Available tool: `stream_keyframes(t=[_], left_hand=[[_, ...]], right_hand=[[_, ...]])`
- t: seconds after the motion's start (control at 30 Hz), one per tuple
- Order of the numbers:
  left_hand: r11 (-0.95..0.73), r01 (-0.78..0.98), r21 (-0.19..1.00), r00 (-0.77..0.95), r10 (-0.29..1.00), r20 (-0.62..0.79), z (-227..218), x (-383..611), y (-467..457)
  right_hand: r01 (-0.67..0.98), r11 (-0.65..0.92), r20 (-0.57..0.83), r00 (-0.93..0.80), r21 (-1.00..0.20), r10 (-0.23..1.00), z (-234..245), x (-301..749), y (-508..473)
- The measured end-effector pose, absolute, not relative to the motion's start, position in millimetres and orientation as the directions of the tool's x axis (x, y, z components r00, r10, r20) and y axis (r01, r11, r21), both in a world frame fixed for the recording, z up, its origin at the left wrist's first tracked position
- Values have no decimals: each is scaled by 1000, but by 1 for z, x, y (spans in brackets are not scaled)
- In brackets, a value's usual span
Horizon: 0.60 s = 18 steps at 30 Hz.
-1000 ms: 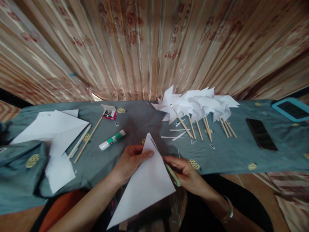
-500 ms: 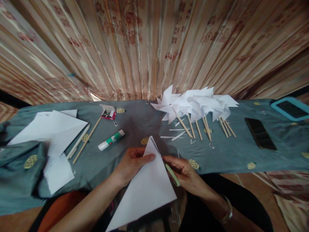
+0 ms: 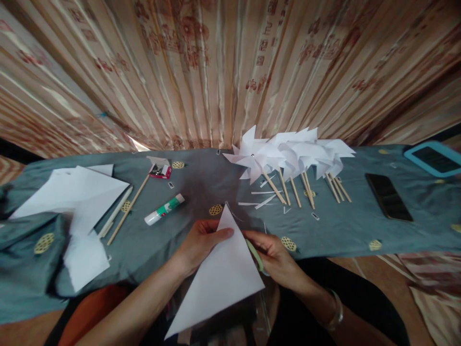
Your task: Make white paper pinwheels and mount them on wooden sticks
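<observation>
The left hand pinches the paper, thumb on top, and the right hand holds a green handle at the paper's right edge. Left of the paper, on the cloth, lie a glue stick, an open box, a rod and white sheets. Beyond the paper and to its right lie strips and pinwheels, with a phone and a blue-framed device farther right of it.

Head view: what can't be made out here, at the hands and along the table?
All in the head view:
Green item: rest hidden by right hand and white paper.
Left hand: some fingers behind that paper.
Pinwheels: exact number lost where they overlap.
Red box: contents too small to identify.
Blue-framed object: one end cut off by right edge.
</observation>
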<state>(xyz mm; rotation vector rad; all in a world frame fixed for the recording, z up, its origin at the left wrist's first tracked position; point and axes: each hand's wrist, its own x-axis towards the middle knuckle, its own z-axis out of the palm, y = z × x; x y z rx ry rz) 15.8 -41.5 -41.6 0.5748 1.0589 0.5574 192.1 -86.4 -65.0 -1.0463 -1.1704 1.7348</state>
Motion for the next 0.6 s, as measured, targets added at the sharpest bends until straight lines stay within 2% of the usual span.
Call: stream_keyframes(t=[0.1, 0.17, 0.2, 0.27, 0.33, 0.4, 0.47, 0.6], left_hand=[[725, -169, 668, 385, 672, -632, -46, 18, -39], [714, -197, 672, 363, 690, -626, -49, 18, -38], [700, -219, 680, 339, 708, -619, -50, 17, -36], [655, -279, 702, 278, 755, -594, -52, 14, -34], [609, -342, 716, 232, 793, -564, -52, 11, -32], [580, -391, 715, 212, 812, -543, -53, 8, -31], [572, -426, 701, 207, 815, -541, -53, 6, -30], [575, -465, 674, 170, 805, -569, -49, 2, -30]], right_hand=[[-54, -233, -204, -321, -971, 925, -71, 196, -80], [151, -174, -207, -246, -973, 947, -75, 205, -74], [314, -119, -175, -157, -942, 972, -76, 211, -70], [669, -11, -63, -53, -743, 997, -77, 223, -62], [860, 87, 60, -65, -502, 996, -75, 232, -56], [937, 162, 108, -135, -310, 985, -71, 238, -53], [962, 203, 102, -187, -181, 977, -68, 240, -50], [980, 192, 63, -189, -49, 980, -64, 238, -46]])
